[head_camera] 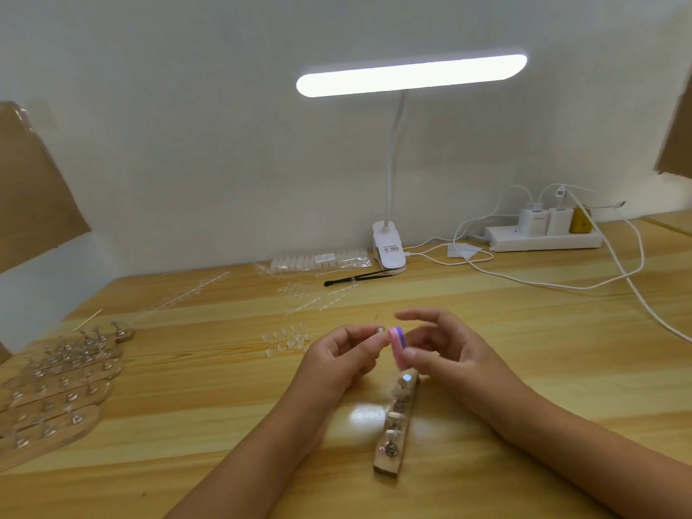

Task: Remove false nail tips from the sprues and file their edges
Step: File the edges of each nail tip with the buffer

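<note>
Pink-and-purple nail file (397, 346) gripped on edge by right hand (445, 352) | left hand (337, 355) pinches small metal-based nail stand (380, 331) just beside file; tip itself too small to see | likely filing: short light strokes, one direction, turn stand gradually

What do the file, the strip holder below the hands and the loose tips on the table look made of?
File: foam-like pad, matte, with pink and purple layers. Strip holder: bare pale wood, carrying shiny, likely metal, stands. Loose tips: clear, glossy, probably plastic; the table shows through.
</note>
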Available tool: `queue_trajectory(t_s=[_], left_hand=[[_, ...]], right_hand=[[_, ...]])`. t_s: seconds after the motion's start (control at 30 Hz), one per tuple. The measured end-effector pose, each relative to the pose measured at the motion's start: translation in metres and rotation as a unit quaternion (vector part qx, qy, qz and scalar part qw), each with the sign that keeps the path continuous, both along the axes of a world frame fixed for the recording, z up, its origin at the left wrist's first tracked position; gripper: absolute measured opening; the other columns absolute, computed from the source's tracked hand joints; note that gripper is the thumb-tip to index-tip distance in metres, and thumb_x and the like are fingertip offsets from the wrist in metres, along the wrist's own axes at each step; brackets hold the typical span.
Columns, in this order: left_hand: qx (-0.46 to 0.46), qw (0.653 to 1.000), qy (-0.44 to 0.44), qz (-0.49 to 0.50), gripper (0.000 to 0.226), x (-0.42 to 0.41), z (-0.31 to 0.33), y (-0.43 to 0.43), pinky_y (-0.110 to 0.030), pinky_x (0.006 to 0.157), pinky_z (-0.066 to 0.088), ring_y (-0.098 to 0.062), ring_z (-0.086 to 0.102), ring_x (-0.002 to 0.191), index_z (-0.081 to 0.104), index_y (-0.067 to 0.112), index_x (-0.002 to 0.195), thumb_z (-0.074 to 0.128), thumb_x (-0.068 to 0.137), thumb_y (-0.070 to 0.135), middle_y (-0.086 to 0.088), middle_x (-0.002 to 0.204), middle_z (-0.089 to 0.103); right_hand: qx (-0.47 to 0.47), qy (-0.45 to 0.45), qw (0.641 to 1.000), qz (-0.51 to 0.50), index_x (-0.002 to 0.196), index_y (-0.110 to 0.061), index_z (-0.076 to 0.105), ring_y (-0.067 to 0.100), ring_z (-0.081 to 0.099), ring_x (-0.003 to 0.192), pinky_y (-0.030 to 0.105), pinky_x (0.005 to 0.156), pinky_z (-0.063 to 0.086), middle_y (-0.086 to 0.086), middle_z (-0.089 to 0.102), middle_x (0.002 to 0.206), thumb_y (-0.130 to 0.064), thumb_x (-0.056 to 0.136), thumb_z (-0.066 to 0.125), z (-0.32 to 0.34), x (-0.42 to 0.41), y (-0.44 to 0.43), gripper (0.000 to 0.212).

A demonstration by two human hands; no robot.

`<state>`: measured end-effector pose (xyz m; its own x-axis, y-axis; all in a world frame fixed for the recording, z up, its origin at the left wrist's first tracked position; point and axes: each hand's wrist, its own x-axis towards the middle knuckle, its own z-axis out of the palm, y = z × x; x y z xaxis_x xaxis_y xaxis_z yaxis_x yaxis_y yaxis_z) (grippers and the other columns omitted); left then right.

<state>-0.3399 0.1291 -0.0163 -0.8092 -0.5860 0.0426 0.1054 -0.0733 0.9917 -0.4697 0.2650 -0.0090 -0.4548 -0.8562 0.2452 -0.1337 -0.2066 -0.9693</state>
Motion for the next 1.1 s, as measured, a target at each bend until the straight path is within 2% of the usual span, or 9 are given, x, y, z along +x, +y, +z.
queue_trajectory(t_s=[0.07, 0.2, 0.3, 0.4, 0.53, 0.63, 0.77, 1.0, 1.1], left_hand=[[-0.011, 1.0, -0.005, -0.007, 0.043, 0.0, -0.0008, 0.0, -0.031, 0.09, 0.052, -0.011, 0.064, 0.092, 0.078, 0.028, 0.1, 0.083, 0.064, 0.049, -0.002, 0.1, 0.075], [-0.036, 0.999, -0.018, -0.013, 0.03, -0.0001, -0.0002, 0.0022, -0.02, 0.078, 0.05, -0.001, 0.065, 0.079, 0.077, 0.029, 0.098, 0.08, 0.071, 0.042, 0.009, 0.09, 0.075], [-0.039, 0.999, -0.02, -0.014, 0.038, 0.0002, -0.0005, 0.002, -0.023, 0.081, 0.052, -0.006, 0.068, 0.086, 0.076, 0.027, 0.101, 0.081, 0.069, 0.048, 0.003, 0.097, 0.076], [-0.039, 0.999, -0.028, -0.005, 0.037, -0.0001, -0.0004, 0.0023, -0.025, 0.08, 0.047, 0.0, 0.061, 0.077, 0.077, 0.03, 0.098, 0.08, 0.068, 0.05, 0.009, 0.089, 0.074], [-0.039, 0.999, -0.023, -0.011, 0.04, -0.0004, -0.001, 0.0019, -0.03, 0.085, 0.05, -0.007, 0.065, 0.085, 0.077, 0.025, 0.098, 0.08, 0.067, 0.05, 0.002, 0.095, 0.076], [-0.04, 0.999, -0.028, -0.009, 0.032, -0.0007, 0.0002, 0.002, -0.023, 0.079, 0.048, 0.002, 0.063, 0.077, 0.078, 0.024, 0.096, 0.079, 0.07, 0.043, 0.011, 0.085, 0.073], [-0.046, 0.999, -0.027, -0.011, 0.042, -0.0007, -0.0007, 0.0022, -0.017, 0.072, 0.047, 0.002, 0.06, 0.072, 0.077, 0.022, 0.098, 0.08, 0.066, 0.048, 0.012, 0.082, 0.072], [-0.051, 0.998, -0.028, -0.009, 0.049, 0.0003, -0.0013, 0.0013, -0.02, 0.075, 0.047, 0.001, 0.06, 0.074, 0.077, 0.025, 0.099, 0.079, 0.061, 0.056, 0.012, 0.083, 0.071], [-0.054, 0.998, -0.023, -0.014, 0.047, 0.0004, -0.0019, 0.0014, -0.023, 0.079, 0.048, -0.002, 0.065, 0.08, 0.077, 0.023, 0.097, 0.08, 0.063, 0.054, 0.006, 0.089, 0.075]], right_hand=[[0.001, 0.046, 0.999, 0.01, 0.119, -0.022, 0.065, 0.018, 0.069, 0.09, 0.027, 0.08, 0.056, 0.008, 0.073, 0.094, -0.003, 0.088, 0.067, -0.0002, 0.0029, -0.0004, 0.036], [-0.04, 0.016, 0.999, -0.013, 0.11, -0.015, 0.068, 0.019, 0.071, 0.089, 0.025, 0.074, 0.056, 0.004, 0.075, 0.094, -0.02, 0.079, 0.071, 0.001, 0.0038, 0.0008, 0.032], [-0.037, 0.024, 0.999, 0.002, 0.108, -0.011, 0.068, 0.023, 0.072, 0.09, 0.026, 0.075, 0.056, 0.008, 0.075, 0.094, -0.022, 0.078, 0.071, -0.0008, 0.0053, -0.001, 0.032], [-0.066, 0.005, 0.997, -0.044, 0.106, -0.014, 0.065, 0.023, 0.072, 0.085, 0.025, 0.073, 0.056, 0.006, 0.072, 0.094, -0.022, 0.076, 0.073, -0.0007, 0.0019, -0.0003, 0.033], [-0.055, 0.005, 0.998, -0.015, 0.098, -0.01, 0.064, 0.022, 0.072, 0.085, 0.024, 0.074, 0.055, 0.009, 0.074, 0.092, -0.023, 0.075, 0.073, -0.0021, 0.0037, -0.001, 0.028], [-0.082, -0.008, 0.995, -0.056, 0.1, -0.01, 0.065, 0.022, 0.072, 0.085, 0.025, 0.076, 0.056, 0.01, 0.074, 0.092, -0.023, 0.077, 0.072, -0.001, 0.0008, 0.0001, 0.027], [-0.07, -0.01, 0.997, -0.034, 0.101, -0.009, 0.065, 0.025, 0.072, 0.09, 0.029, 0.08, 0.057, 0.011, 0.074, 0.094, -0.022, 0.077, 0.073, -0.0027, 0.0015, -0.0004, 0.028], [-0.074, -0.005, 0.996, -0.043, 0.1, -0.015, 0.067, 0.026, 0.071, 0.093, 0.032, 0.083, 0.058, 0.01, 0.073, 0.097, -0.024, 0.078, 0.074, -0.0034, -0.0002, -0.0005, 0.025], [-0.05, 0.001, 0.999, -0.001, 0.101, -0.01, 0.065, 0.028, 0.071, 0.092, 0.034, 0.08, 0.059, 0.012, 0.074, 0.096, -0.022, 0.08, 0.072, -0.0039, 0.0011, -0.0011, 0.025]])
